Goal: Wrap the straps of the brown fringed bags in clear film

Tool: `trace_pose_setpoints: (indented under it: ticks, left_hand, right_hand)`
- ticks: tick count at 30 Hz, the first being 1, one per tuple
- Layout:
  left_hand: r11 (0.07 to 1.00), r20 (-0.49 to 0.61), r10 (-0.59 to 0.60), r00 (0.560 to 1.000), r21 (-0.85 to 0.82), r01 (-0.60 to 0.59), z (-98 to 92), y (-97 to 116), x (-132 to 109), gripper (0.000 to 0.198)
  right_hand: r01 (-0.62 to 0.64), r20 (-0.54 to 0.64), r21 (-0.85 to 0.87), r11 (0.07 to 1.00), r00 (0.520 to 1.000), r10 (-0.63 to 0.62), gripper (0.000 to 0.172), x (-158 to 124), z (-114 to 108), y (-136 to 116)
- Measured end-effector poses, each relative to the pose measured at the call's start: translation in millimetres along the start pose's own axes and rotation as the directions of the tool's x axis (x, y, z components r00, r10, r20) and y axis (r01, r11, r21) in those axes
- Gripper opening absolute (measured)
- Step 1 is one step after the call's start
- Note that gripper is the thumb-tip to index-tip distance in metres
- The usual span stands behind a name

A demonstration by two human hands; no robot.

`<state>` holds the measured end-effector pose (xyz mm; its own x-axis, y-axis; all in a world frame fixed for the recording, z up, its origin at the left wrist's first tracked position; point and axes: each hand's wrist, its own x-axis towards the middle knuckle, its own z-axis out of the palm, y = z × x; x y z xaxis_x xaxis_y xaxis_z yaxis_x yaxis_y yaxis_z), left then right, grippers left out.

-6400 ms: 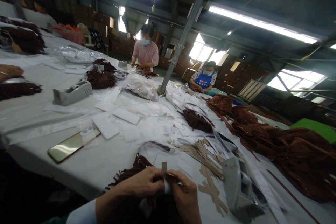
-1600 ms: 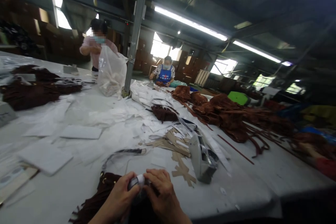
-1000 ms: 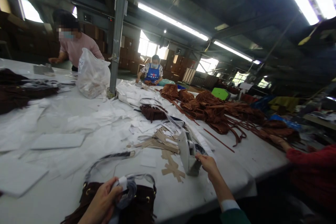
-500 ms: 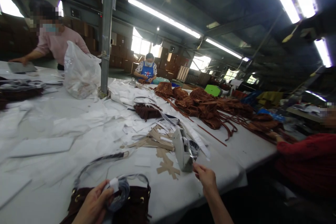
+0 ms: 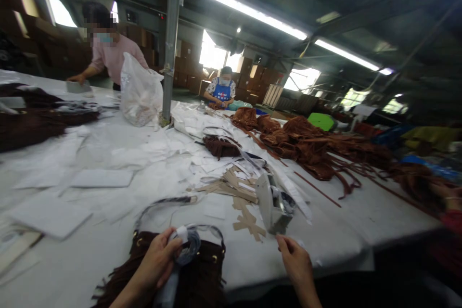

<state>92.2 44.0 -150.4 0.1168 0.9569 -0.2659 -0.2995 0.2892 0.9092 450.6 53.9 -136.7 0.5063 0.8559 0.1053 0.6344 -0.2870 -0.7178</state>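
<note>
My left hand is closed round the paper-wrapped strap of a dark brown fringed bag lying at the table's near edge. My right hand is to the right, fingers pinched on a clear strip of tape that is hard to make out. It hovers just in front of the grey tape dispenser. Several tan tape strips lie on the white table beside the dispenser.
White paper sheets cover the table's middle, with a loose strap. Brown fringed bags pile at right and far left. A steel post and plastic bag stand behind. Two people work opposite; another's hand shows at right.
Both hands were together on the wrapped strap. My right hand then reached to the tape dispenser and has drawn back toward me, pinching tape. The left hand kept hold of the strap.
</note>
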Motion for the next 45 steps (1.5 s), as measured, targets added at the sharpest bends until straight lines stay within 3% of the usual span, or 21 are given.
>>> trace_pose_setpoints:
  ticks: [3,6,8,10,22,32,38,42,45]
  left_hand:
    - [0.999,0.026,0.031,0.999,-0.022,-0.031,2.2,2.5,1.0,0.035]
    - [0.999,0.059,0.049,0.997,0.008,-0.050,2.4,0.3,-0.3,0.032]
    - [0.996,0.079,0.066,0.995,0.051,-0.070,3.1,0.5,-4.1,0.031]
    - [0.993,0.082,0.077,0.994,0.088,-0.084,4.9,2.4,-9.1,0.031]
    - [0.971,-0.023,0.202,0.979,0.136,-0.197,10.8,8.0,-21.4,0.028]
    - [0.936,-0.018,0.279,0.960,0.227,-0.268,11.6,3.9,-22.0,0.016]
    - [0.974,0.074,0.157,0.985,0.152,-0.167,12.3,7.5,-25.5,0.019]
    - [0.987,-0.016,0.163,0.987,0.013,-0.163,18.1,12.5,-26.1,0.033]
    - [0.985,-0.038,0.130,0.991,-0.105,-0.133,23.0,17.7,-27.9,0.039]
  right_hand:
    - [0.100,0.262,0.223,0.970,0.952,-0.159,0.049,-43.6,24.5,-47.7]
    - [0.081,0.487,0.439,0.895,0.816,-0.312,0.043,-90.7,48.7,-101.9]
    - [0.043,0.548,0.521,0.853,0.749,-0.373,0.040,-112.0,62.5,-128.5]
    - [0.024,0.557,0.561,0.828,0.728,-0.399,0.038,-122.1,73.9,-143.8]
    - [-0.007,0.551,0.523,0.852,0.766,-0.332,0.044,-120.3,104.4,-148.8]
    - [-0.331,0.704,0.433,0.838,0.705,-0.085,0.064,-119.8,125.0,-130.7]
    - [-0.267,0.664,0.455,0.849,0.737,-0.124,0.064,-122.0,117.9,-131.5]
    - [-0.205,0.645,0.456,0.866,0.747,-0.162,0.061,-125.4,111.4,-141.0]
    - [-0.115,0.580,0.419,0.901,0.797,-0.168,0.063,-126.9,112.7,-142.5]
